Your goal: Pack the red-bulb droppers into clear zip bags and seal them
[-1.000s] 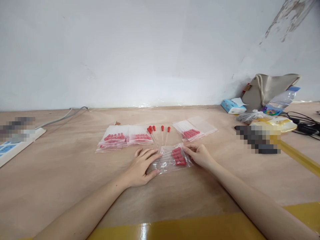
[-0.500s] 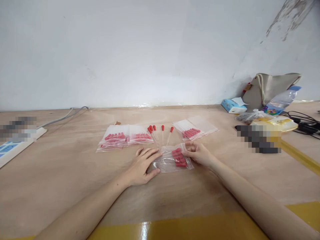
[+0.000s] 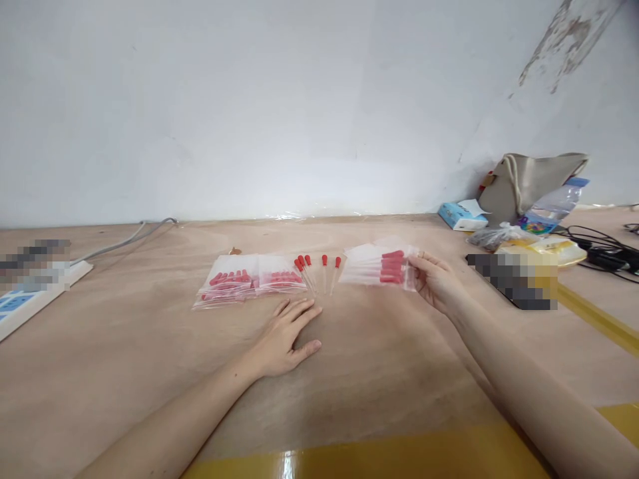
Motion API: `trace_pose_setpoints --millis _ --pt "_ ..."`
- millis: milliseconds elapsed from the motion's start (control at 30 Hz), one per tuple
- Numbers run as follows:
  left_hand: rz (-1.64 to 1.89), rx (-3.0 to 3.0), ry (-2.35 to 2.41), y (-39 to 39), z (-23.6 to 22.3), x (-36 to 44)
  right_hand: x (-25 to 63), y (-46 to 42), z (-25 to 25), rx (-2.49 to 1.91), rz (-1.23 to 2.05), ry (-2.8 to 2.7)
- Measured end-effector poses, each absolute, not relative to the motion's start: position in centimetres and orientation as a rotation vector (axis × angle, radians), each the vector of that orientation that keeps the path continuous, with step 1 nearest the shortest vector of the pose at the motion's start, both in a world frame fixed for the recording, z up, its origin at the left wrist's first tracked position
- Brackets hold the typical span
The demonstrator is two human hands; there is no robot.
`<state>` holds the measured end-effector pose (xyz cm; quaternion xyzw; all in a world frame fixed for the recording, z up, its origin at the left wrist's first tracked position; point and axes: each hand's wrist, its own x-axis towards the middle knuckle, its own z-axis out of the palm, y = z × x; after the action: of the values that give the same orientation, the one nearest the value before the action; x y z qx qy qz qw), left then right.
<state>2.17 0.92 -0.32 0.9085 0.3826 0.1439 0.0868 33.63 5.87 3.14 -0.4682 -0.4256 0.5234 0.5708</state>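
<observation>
My right hand [image 3: 436,281] pinches the right edge of a clear zip bag [image 3: 374,274] holding several red-bulbed droppers. The bag is over the bags at the right and mostly covers them. My left hand [image 3: 292,336] rests on the table with its fingers spread, holding nothing. Just beyond its fingertips, several loose glass droppers [image 3: 324,266] with red rubber bulbs lie with their tips toward me. To their left is a pile of filled zip bags [image 3: 232,283], red bulbs showing through the plastic.
A power strip [image 3: 44,293] with a grey cable lies at the left. At the right are a tissue pack [image 3: 462,216], a beige bag [image 3: 529,186], a yellow-and-white packet [image 3: 549,251], a blurred dark object [image 3: 514,279] and black cables [image 3: 606,256]. Yellow tape [image 3: 349,459] runs along the near edge.
The filled zip bag has moved right and away, from between both hands to over the right-hand bags, carried by my right hand. My left hand has let go of it and stayed in place.
</observation>
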Motion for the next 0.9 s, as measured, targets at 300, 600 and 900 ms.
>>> trace_pose_setpoints --millis 300,600,900 --pt "0.410 2.725 1.147 0.9 -0.5 2.1 29.8 9.3 0.4 -1.332 1.094 -1.123" --pt "0.400 2.724 1.143 0.8 -0.4 2.3 36.9 11.6 1.4 -2.078 0.098 -1.438" --pt "0.386 2.713 1.150 0.8 -0.5 2.2 40.6 14.6 -0.1 -2.371 0.333 -1.220"
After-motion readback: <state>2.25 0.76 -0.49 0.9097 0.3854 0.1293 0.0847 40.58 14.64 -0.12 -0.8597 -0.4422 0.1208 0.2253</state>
